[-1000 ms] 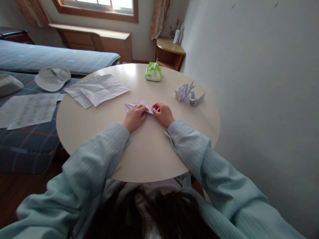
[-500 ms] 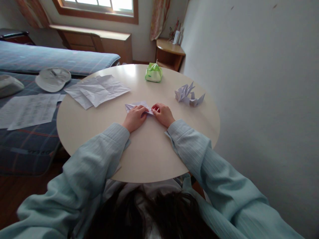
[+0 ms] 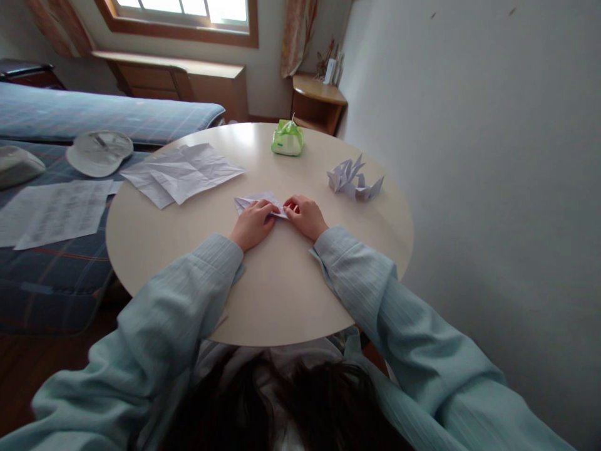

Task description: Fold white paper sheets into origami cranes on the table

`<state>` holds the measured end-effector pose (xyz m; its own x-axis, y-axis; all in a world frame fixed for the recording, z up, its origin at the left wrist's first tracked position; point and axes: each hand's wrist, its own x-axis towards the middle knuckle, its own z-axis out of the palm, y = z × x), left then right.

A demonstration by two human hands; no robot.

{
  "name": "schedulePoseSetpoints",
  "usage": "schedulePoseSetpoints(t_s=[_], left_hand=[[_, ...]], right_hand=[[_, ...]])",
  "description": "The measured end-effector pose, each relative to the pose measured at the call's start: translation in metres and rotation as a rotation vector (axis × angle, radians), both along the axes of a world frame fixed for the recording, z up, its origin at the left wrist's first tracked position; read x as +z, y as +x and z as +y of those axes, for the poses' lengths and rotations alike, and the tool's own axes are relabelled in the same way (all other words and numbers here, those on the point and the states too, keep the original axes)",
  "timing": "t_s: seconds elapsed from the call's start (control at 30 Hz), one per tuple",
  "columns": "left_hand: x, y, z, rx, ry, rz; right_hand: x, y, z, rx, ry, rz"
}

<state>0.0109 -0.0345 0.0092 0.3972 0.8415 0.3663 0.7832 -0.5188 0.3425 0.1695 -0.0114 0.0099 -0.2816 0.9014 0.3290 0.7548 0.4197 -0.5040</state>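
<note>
A folded piece of white paper [image 3: 268, 197] lies on the round cream table [image 3: 277, 282], its pointed end toward the left. My left hand [image 3: 255, 222] rests over its near side, fingers closed and pressing it down. At its right end my right hand [image 3: 304, 215] pinches the paper between thumb and curled fingers. The part of the paper beneath both hands is hidden. Off to the right stand folded paper cranes [image 3: 347, 175], close together. Creased white sheets [image 3: 192, 170] lie overlapping at the table's left side.
A green tissue pack [image 3: 288, 139] sits at the table's far edge. Left of the table, a bed [image 3: 56, 269] holds printed sheets [image 3: 61, 210] and a white cap [image 3: 100, 153]. A bare wall [image 3: 483, 188] rises on the right.
The view has shifted very slightly. Both hands stay on the folded paper in nearly the same place, with only small finger movement.
</note>
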Motion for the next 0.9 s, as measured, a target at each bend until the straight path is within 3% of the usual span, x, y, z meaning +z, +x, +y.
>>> schedulePoseSetpoints(t_s=[0.7, 0.9], left_hand=[[-0.0007, 0.0, 0.0006, 0.027, 0.006, 0.015], [-0.0029, -0.0002, 0.0012, -0.001, 0.016, 0.009]], right_hand=[[-0.0044, -0.0003, 0.0021, 0.019, 0.057, 0.049], [-0.0052, -0.0005, 0.0027, 0.133, 0.079, 0.068]])
